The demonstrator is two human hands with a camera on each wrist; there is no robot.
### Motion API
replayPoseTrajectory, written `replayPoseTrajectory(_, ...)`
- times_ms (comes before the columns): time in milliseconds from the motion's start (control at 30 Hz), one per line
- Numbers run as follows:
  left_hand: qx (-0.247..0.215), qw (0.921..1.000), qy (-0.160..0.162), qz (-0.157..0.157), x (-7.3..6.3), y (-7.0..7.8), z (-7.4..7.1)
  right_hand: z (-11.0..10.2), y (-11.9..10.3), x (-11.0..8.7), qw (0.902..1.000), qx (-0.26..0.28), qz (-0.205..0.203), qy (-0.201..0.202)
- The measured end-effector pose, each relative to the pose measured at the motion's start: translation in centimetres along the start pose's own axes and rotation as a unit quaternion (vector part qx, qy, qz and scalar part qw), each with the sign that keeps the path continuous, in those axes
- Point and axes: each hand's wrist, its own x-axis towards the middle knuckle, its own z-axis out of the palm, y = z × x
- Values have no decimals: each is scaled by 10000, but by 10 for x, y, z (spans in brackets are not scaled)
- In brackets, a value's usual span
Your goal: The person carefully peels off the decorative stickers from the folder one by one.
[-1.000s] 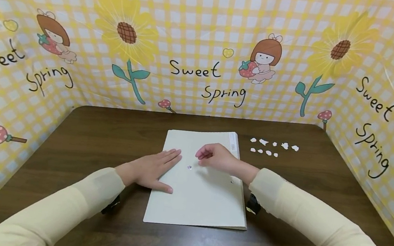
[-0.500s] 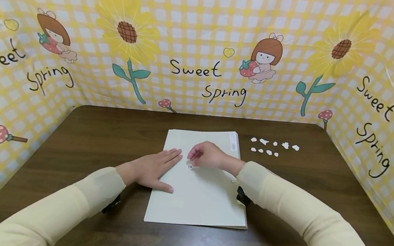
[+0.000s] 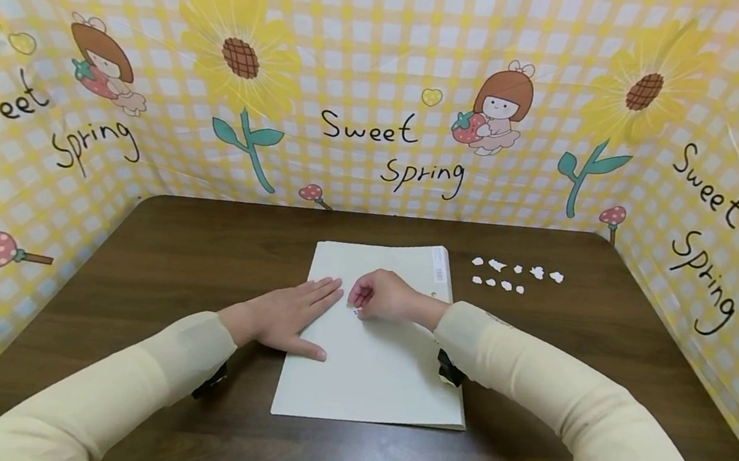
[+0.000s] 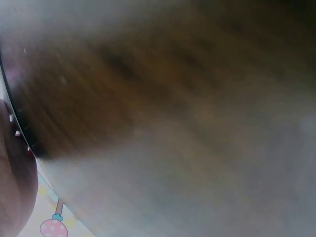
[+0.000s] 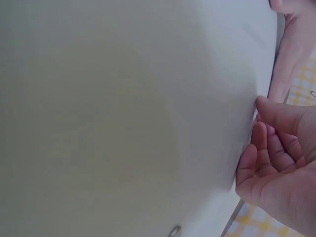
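A pale sheet or folder [image 3: 363, 385] lies on the dark wooden table with a label [image 3: 438, 264] near its top right corner. My left hand [image 3: 291, 317] rests flat on its left side, fingers spread. Near the middle, the fingertips of my right hand [image 3: 383, 296] are right at a small printed piece [image 3: 357, 312] and partly cover it. The right wrist view shows the right hand [image 5: 281, 158] with curled fingers and the thumb tip against the sheet. I cannot tell whether the fingers pinch the piece.
Several small white irregular pieces [image 3: 505, 286] lie in two rows on the table [image 3: 212, 256] right of the sheet. A yellow checked cloth [image 3: 380, 45] hangs around the back and sides. The left wrist view is mostly blurred.
My right hand has moved left and slightly down across the sheet, its fingertips now over the small printed piece that showed uncovered before. The left hand has stayed in place.
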Motion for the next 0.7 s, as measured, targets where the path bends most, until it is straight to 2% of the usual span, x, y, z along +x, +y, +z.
replayPoseTrajectory(200, -66, 10000, -25, 1, 1, 0, 0, 2, 1, 2, 9992, -368, -136, 120)
replayPoseTrajectory(367, -89, 9999, -69, -44, 1, 0, 0, 3, -2, 2, 9988, -472, -124, 107)
replayPoseTrajectory(700, -47, 10000, -27, -66, 1, 0, 1, 1, -4, 2, 9989, -412, 21, -234)
